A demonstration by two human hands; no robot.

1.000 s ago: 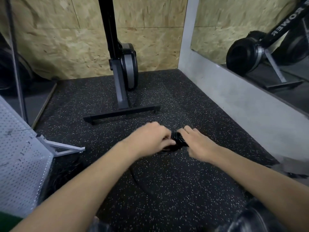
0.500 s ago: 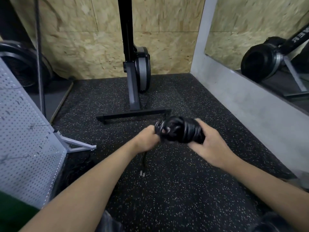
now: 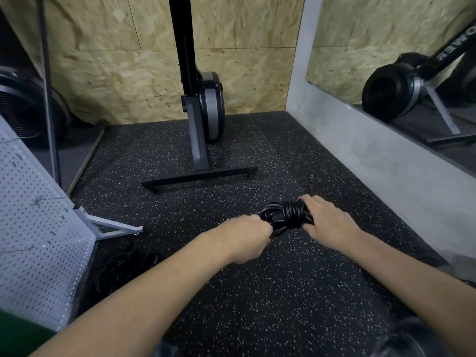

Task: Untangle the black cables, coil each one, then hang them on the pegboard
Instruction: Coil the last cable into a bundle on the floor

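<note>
Black cable (image 3: pixel 288 217), wound into a thick bundle, sits between both hands in the middle of the view, over the speckled rubber floor (image 3: pixel 231 305). I cannot tell whether it touches the floor. The left hand (image 3: pixel 247 235) is closed in a fist on the bundle's left end, back of the hand up, fingers hidden beneath. The right hand (image 3: pixel 327 225) wraps the right end, with its fingers curled over the coils.

The pegboard (image 3: pixel 33 228), pale grey and perforated, stands at the left edge, well apart from the bundle, leaning on a grey metal leg (image 3: pixel 113 228) that reaches out across the floor. At its foot lies a dark heap of loose cables (image 3: pixel 116 269), hard to make out against the floor. A strip of green sleeve (image 3: pixel 13 338) shows at the bottom left corner.

Straight ahead, a rower (image 3: pixel 203 106) stands upright against the chipboard wall (image 3: pixel 103 73), its black foot bar (image 3: pixel 201 176) lying crosswise on the floor beyond the hands. Left of it a thin dark pole (image 3: pixel 49 99) rises in front of a round black fan (image 3: pixel 20 106). On the right runs a grey concrete ledge (image 3: pixel 373 161), and above it a mirror (image 3: pixel 360 47) showing another rower's flywheel. Open floor lies between the hands and the pegboard, apart from the leg and the heap.
</note>
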